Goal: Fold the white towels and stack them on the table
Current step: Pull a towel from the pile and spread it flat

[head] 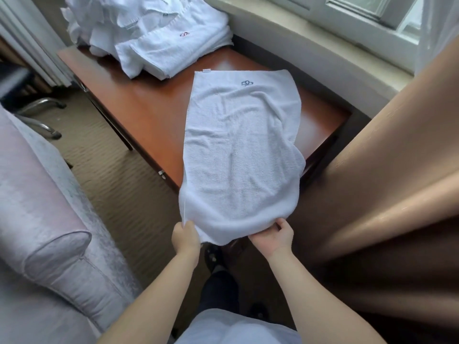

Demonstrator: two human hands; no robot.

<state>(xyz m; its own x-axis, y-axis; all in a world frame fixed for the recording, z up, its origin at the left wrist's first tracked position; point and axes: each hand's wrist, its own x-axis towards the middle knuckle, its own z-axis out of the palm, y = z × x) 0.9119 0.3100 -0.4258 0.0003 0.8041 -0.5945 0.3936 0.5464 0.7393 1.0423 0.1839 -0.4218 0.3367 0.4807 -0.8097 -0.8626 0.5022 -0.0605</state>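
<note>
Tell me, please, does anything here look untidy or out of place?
Yes. Behind the folded stack on the table, a loose heap of towels lies crumpled. The towel gripped by the left hand and right hand is wrinkled and overhangs the table's near edge. Nothing looks damaged.

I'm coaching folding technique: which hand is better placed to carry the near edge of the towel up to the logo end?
Neither clearly: the left hand and right hand each grip a near corner of the towel. Its far end lies flat on the table, so both should probably lift together.
</note>
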